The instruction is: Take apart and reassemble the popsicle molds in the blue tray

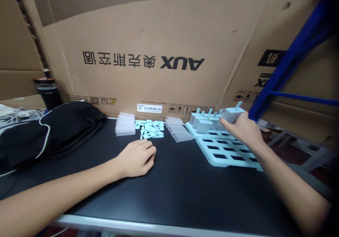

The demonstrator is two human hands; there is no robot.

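Observation:
My right hand is closed around an ice-pop mould, a translucent box with a light-blue stick pointing up. It is at the far right part of a light-blue rack with rectangular openings. Several similar moulds stand upright in the rack's back rows, sticks up. My left hand rests on the black table with its fingers curled in, and nothing shows in it. Just beyond it lies a pile of light-blue stick lids. Translucent mould cups lie in overlapping rows left and right of the pile.
A large cardboard box walls off the back of the table. On the left are a black bag with a white cable and a dark bottle. A blue metal frame rises at the right.

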